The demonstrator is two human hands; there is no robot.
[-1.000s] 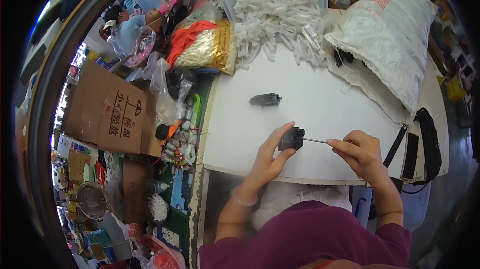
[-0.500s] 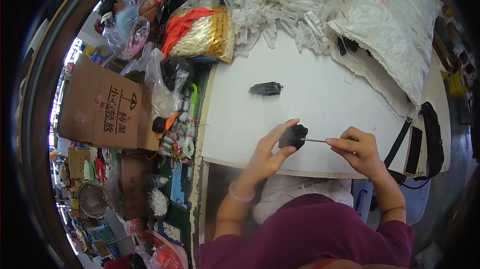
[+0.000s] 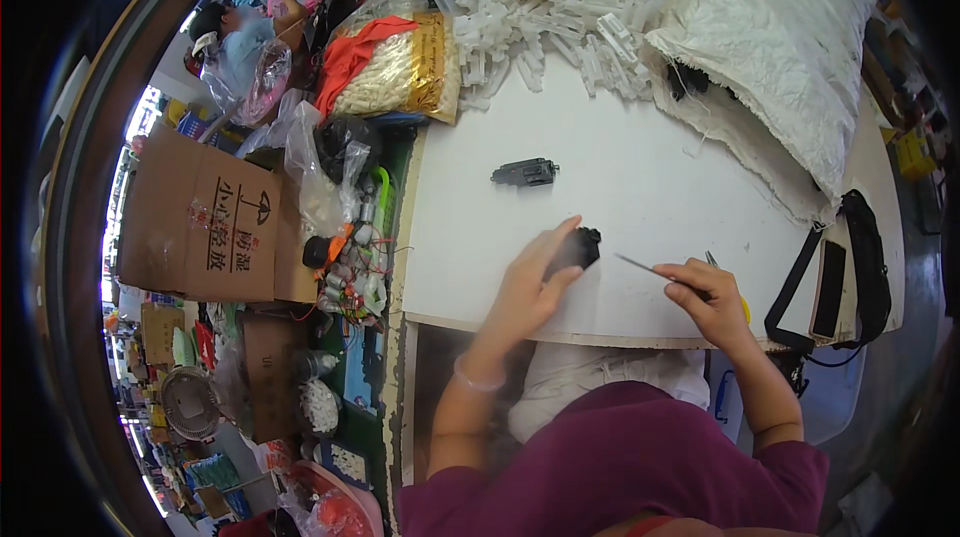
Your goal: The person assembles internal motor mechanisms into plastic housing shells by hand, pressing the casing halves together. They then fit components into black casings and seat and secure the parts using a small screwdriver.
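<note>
Black blocky plastic piece (image 3: 582, 247) is in the left hand (image 3: 533, 282), just above the white tabletop (image 3: 465, 257), near its front edge. The thumb of this hand is on the near side of the piece and the index finger reaches along its far side, so the piece is pinched between them; the other fingers are mostly hidden, and I cannot tell how they are bent. Around the left wrist there is a pale translucent bracelet (image 3: 479, 374).

The right hand (image 3: 712, 299) is to the right of the piece. Its thumb and index finger are pressed together on a thin dark metal rod (image 3: 636, 263), and the remaining fingers are curled. The free tip of the rod points toward the black piece, but it is apart from it. Close by the right hand, a yellow curved part (image 3: 745, 310) is visible; what it belongs to is mostly covered.

Farther on the tabletop lies a second black plastic piece (image 3: 525, 173), longish and lying flat. Behind it spreads a big heap of clear plastic pieces (image 3: 545, 12). At the right of the heap, a white woven sack (image 3: 795, 47) lies with its open mouth toward the person, and a black strapped bag (image 3: 872, 272) rests at the right edge.
</note>
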